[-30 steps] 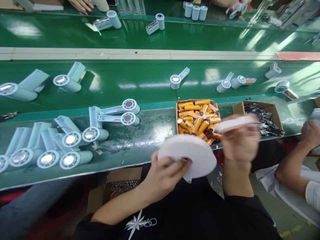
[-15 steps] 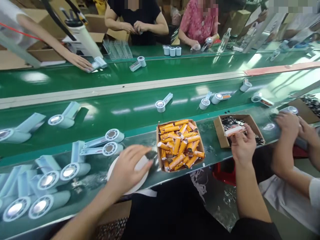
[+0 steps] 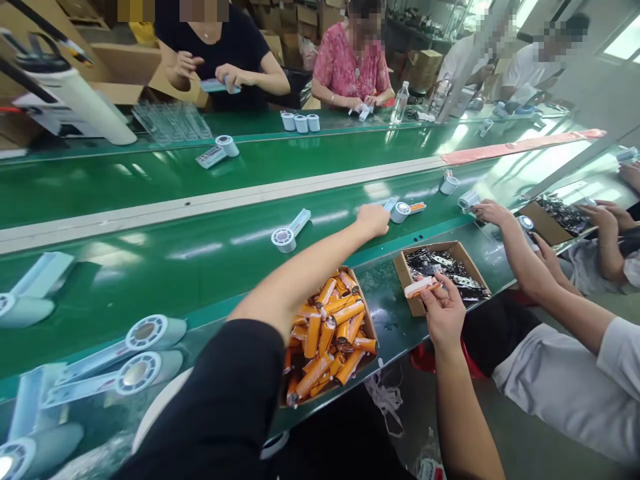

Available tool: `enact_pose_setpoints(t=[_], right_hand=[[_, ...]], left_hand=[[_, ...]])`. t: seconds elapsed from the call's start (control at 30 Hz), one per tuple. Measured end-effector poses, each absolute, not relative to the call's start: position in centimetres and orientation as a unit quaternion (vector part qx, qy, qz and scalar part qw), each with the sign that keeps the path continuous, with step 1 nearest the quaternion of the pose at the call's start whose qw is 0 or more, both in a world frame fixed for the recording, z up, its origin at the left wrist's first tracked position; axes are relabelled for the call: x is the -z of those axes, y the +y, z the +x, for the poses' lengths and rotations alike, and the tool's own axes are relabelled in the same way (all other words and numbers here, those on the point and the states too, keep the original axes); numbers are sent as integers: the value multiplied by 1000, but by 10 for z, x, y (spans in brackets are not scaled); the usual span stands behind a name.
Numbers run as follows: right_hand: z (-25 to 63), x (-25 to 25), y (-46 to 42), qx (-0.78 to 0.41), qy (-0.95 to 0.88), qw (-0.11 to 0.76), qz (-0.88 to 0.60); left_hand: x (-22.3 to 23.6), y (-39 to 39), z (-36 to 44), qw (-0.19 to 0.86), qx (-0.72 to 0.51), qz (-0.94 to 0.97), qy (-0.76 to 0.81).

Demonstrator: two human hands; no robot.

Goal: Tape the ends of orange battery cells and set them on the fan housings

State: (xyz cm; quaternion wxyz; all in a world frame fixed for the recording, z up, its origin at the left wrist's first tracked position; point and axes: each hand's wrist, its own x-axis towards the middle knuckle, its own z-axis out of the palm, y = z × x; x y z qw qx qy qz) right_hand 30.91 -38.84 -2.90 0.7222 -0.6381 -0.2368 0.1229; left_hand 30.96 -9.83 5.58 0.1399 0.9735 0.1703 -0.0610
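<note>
My left hand [image 3: 373,220] reaches across the green belt, its fingers closed round a light blue handheld fan housing. The hand hides the round head; the handle [image 3: 390,204] sticks out past it. Right beside it lies another fan housing [image 3: 400,213] with an orange battery in its handle. My right hand [image 3: 444,303] pinches a battery [image 3: 423,287] with a white face and orange edge, held above the front of a carton of dark small parts [image 3: 413,305]. Under my left forearm stands a carton of orange batteries [image 3: 345,320], partly covered by the arm.
Several fan housings [image 3: 150,333] lie at the left edge, and one [image 3: 284,240] sits mid-belt. A co-worker's hand [image 3: 493,212] at the right touches a housing. Other people sit across the belt, near a clear bottle [image 3: 400,103] and three white cups [image 3: 301,124].
My left hand has moved from beside the battery carton forward onto a fan housing on the belt. My right hand still holds the battery. The view has swung right.
</note>
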Motion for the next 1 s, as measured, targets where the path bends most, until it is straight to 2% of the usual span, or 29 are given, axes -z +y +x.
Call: enact_pose_setpoints(t=[0.1, 0.27, 0.4, 0.53, 0.67, 0.87, 0.93, 1.0], right_hand=[[306, 23, -390, -153, -262, 712, -633], [314, -7, -357, -187, -335, 681, -624], [332, -26, -300, -233, -429, 600, -634], [351, -21, -249, -239, -517, 480, -667], [359, -11, -221, -206, -572, 339, -718], [352, -21, -205, -80, -631, 10, -772], [349, -25, -203, -72, -630, -44, -772], [347, -27, -202, -72, -630, -59, -771]], left_hand=[[-46, -73, 271, 98, 93, 977, 163], [-27, -43, 207, 14, 148, 987, 60], [-24, -40, 209, 50, 200, 976, 72], [-29, -36, 223, 119, 180, 968, 131], [-29, -36, 227, 131, 148, 967, 158], [-20, -41, 239, 150, 114, 964, 188], [-19, -43, 244, 156, 105, 962, 198], [-19, -45, 247, 163, 95, 960, 207]])
